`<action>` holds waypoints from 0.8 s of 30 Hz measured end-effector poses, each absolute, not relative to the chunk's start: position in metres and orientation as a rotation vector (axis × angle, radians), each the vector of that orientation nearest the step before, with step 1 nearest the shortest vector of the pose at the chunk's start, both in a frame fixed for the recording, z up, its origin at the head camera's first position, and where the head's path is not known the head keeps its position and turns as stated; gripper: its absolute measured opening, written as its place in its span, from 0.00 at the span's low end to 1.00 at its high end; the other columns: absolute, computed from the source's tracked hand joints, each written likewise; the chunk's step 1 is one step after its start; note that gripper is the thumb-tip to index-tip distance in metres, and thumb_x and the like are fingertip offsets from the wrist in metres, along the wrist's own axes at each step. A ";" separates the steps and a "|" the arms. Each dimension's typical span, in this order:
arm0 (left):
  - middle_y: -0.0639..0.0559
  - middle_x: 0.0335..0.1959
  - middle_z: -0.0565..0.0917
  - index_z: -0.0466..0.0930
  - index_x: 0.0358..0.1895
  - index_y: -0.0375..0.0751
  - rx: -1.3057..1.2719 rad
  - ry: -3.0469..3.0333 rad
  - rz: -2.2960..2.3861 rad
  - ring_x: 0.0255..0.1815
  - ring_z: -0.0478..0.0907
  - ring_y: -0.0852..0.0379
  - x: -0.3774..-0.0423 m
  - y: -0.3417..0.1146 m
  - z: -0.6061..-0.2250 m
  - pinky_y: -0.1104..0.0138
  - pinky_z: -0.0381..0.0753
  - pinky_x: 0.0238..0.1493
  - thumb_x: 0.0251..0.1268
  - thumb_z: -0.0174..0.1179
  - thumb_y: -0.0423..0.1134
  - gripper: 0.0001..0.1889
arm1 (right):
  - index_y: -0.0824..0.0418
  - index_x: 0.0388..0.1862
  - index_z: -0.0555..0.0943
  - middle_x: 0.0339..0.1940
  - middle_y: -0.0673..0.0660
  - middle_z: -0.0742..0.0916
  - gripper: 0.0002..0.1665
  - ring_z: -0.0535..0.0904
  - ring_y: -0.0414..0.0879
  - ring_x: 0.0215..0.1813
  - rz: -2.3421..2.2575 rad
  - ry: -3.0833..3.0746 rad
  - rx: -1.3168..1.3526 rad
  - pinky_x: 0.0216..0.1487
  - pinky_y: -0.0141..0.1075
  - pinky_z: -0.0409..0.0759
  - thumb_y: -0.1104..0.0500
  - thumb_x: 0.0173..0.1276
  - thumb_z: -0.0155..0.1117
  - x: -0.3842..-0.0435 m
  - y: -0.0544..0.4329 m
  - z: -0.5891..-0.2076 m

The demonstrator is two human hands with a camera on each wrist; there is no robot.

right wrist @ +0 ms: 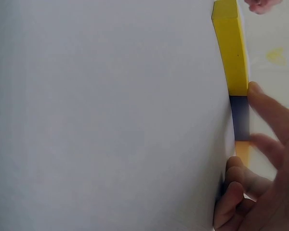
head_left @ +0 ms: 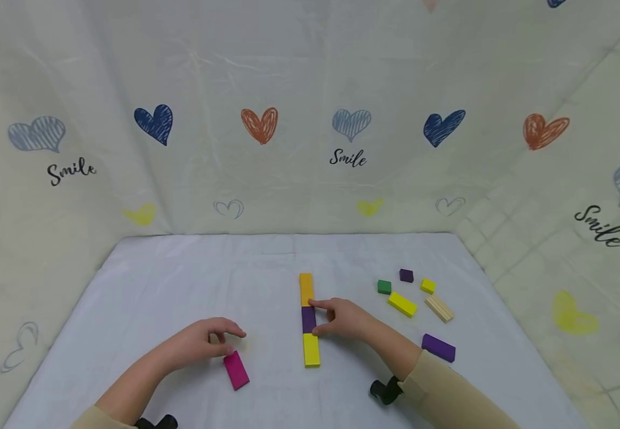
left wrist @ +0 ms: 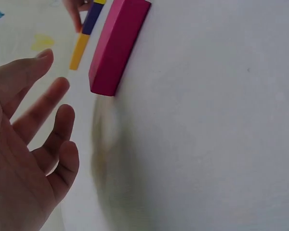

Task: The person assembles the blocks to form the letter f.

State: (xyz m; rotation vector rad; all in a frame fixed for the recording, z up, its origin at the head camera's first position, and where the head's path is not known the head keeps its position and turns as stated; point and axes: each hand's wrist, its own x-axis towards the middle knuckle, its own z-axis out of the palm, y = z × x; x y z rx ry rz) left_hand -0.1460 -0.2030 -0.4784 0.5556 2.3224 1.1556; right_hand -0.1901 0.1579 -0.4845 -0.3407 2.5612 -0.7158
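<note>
A row of blocks stands end to end on the table: an orange block (head_left: 306, 289) at the far end, a dark purple block (head_left: 308, 320) in the middle, a yellow block (head_left: 312, 350) nearest. My right hand (head_left: 349, 319) is at the row's right side, its thumb and index fingertips touching near the two ends of the purple block. In the right wrist view its other fingers bend beside the orange block. My left hand (head_left: 205, 339) hovers with fingers loosely spread, holding nothing. Just below its thumb lies a magenta block (head_left: 236, 370), tilted to the row.
To the right lie loose blocks: green (head_left: 384, 286), small purple (head_left: 406, 275), small yellow (head_left: 427, 285), longer yellow (head_left: 402, 304), ridged wood-coloured (head_left: 439, 308) and longer purple (head_left: 439, 348). A white cloth (head_left: 192, 268) covers the table, and a heart-printed curtain (head_left: 299, 71) hangs behind it.
</note>
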 end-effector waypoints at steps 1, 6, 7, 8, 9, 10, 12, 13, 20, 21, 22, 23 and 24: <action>0.53 0.55 0.80 0.84 0.55 0.55 0.570 2.300 1.161 0.45 0.74 0.52 -0.145 -0.204 -0.480 0.65 0.77 0.39 0.65 0.66 0.43 0.16 | 0.38 0.71 0.72 0.31 0.52 0.77 0.42 0.71 0.45 0.36 -0.721 2.559 -0.339 0.33 0.36 0.70 0.43 0.57 0.76 -0.190 0.158 -0.485; 0.53 0.60 0.78 0.85 0.54 0.55 0.621 2.226 1.147 0.53 0.74 0.50 -0.141 -0.206 -0.486 0.66 0.77 0.48 0.65 0.65 0.41 0.15 | 0.38 0.71 0.72 0.31 0.51 0.77 0.42 0.71 0.45 0.36 -0.724 2.556 -0.341 0.33 0.36 0.69 0.42 0.57 0.76 -0.189 0.158 -0.486; 0.53 0.60 0.78 0.85 0.54 0.55 0.634 2.218 1.137 0.55 0.74 0.50 -0.140 -0.206 -0.487 0.65 0.77 0.50 0.65 0.65 0.41 0.15 | 0.38 0.71 0.72 0.31 0.51 0.77 0.42 0.71 0.45 0.36 -0.724 2.555 -0.340 0.33 0.36 0.69 0.42 0.57 0.76 -0.189 0.158 -0.486; 0.54 0.60 0.78 0.85 0.54 0.56 0.645 2.214 1.129 0.57 0.74 0.49 -0.139 -0.206 -0.487 0.65 0.77 0.52 0.65 0.66 0.41 0.14 | 0.38 0.71 0.72 0.31 0.51 0.77 0.42 0.71 0.45 0.35 -0.721 2.556 -0.340 0.33 0.36 0.69 0.42 0.57 0.76 -0.189 0.157 -0.486; 0.55 0.60 0.78 0.86 0.53 0.57 0.655 2.208 1.120 0.58 0.74 0.48 -0.139 -0.206 -0.487 0.64 0.77 0.54 0.65 0.66 0.40 0.14 | 0.38 0.71 0.72 0.30 0.51 0.77 0.42 0.71 0.45 0.35 -0.720 2.557 -0.341 0.33 0.36 0.69 0.42 0.57 0.76 -0.189 0.158 -0.487; 0.56 0.60 0.78 0.86 0.53 0.57 0.666 2.205 1.111 0.60 0.74 0.48 -0.138 -0.206 -0.487 0.64 0.76 0.56 0.64 0.66 0.40 0.15 | 0.38 0.71 0.72 0.30 0.51 0.77 0.42 0.71 0.45 0.35 -0.716 2.560 -0.344 0.33 0.35 0.69 0.42 0.57 0.76 -0.189 0.158 -0.487; 0.58 0.59 0.78 0.86 0.52 0.59 0.678 2.204 1.091 0.62 0.73 0.47 -0.136 -0.205 -0.487 0.63 0.76 0.58 0.64 0.66 0.40 0.15 | 0.38 0.71 0.72 0.30 0.51 0.77 0.42 0.71 0.45 0.35 -0.712 2.565 -0.346 0.32 0.35 0.68 0.42 0.57 0.76 -0.190 0.158 -0.486; 0.59 0.60 0.77 0.86 0.52 0.59 0.684 2.205 1.080 0.63 0.72 0.46 -0.136 -0.205 -0.486 0.62 0.75 0.58 0.63 0.66 0.39 0.15 | 0.38 0.72 0.72 0.30 0.51 0.77 0.42 0.71 0.45 0.35 -0.709 2.568 -0.346 0.32 0.35 0.68 0.42 0.57 0.76 -0.190 0.158 -0.486; 0.62 0.58 0.75 0.87 0.51 0.64 0.701 2.238 1.004 0.63 0.70 0.48 -0.138 -0.203 -0.491 0.62 0.73 0.58 0.61 0.67 0.38 0.17 | 0.38 0.72 0.72 0.30 0.51 0.77 0.42 0.71 0.45 0.35 -0.703 2.573 -0.340 0.33 0.36 0.68 0.42 0.57 0.76 -0.189 0.158 -0.483; 0.62 0.58 0.75 0.87 0.50 0.64 0.704 2.241 1.001 0.61 0.70 0.49 -0.138 -0.203 -0.492 0.62 0.73 0.57 0.61 0.67 0.38 0.17 | 0.38 0.72 0.72 0.30 0.51 0.76 0.42 0.71 0.45 0.35 -0.701 2.574 -0.341 0.33 0.35 0.68 0.42 0.57 0.76 -0.189 0.158 -0.483; 0.62 0.57 0.75 0.87 0.50 0.64 0.706 2.245 1.001 0.60 0.70 0.50 -0.138 -0.203 -0.492 0.63 0.74 0.56 0.61 0.68 0.37 0.17 | 0.38 0.72 0.72 0.30 0.51 0.76 0.42 0.71 0.45 0.35 -0.701 2.574 -0.341 0.33 0.35 0.68 0.42 0.57 0.76 -0.189 0.158 -0.483; 0.61 0.56 0.75 0.87 0.50 0.64 0.708 2.248 1.002 0.59 0.70 0.51 -0.138 -0.203 -0.493 0.63 0.74 0.56 0.60 0.68 0.37 0.17 | 0.38 0.72 0.72 0.30 0.51 0.77 0.42 0.71 0.45 0.35 -0.701 2.574 -0.340 0.33 0.35 0.68 0.42 0.57 0.76 -0.189 0.158 -0.483; 0.61 0.56 0.75 0.87 0.50 0.64 0.709 2.256 1.002 0.58 0.70 0.52 -0.138 -0.203 -0.493 0.64 0.74 0.55 0.60 0.68 0.38 0.17 | 0.38 0.72 0.72 0.30 0.51 0.77 0.42 0.71 0.45 0.35 -0.700 2.574 -0.340 0.33 0.35 0.68 0.42 0.57 0.76 -0.189 0.158 -0.483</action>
